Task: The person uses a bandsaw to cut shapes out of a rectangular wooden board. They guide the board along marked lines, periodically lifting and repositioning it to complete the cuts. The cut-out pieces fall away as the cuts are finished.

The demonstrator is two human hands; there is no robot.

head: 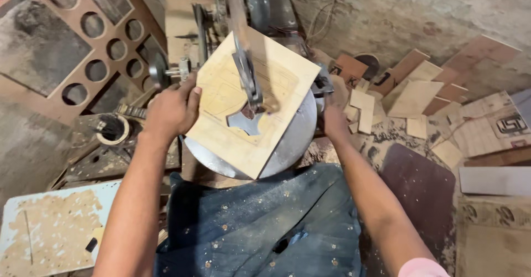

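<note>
A light plywood board (232, 127) with pencil lines and a cut-out hole lies tilted on the round metal saw table (296, 141). The saw arm (246, 72) comes down over the board to the edge of the hole. My left hand (172, 109) grips the board's left edge. My right hand (333, 108) is at the board's right corner, its fingers partly hidden behind the board and machine. My lap in dusty dark blue cloth (260, 221) is below the table.
A brown panel with round holes (94, 44) leans at the upper left. Several wood offcuts (412, 97) lie scattered on the floor at right. A pale board covered in sawdust (52, 230) lies at lower left, a dark board (423, 191) at lower right.
</note>
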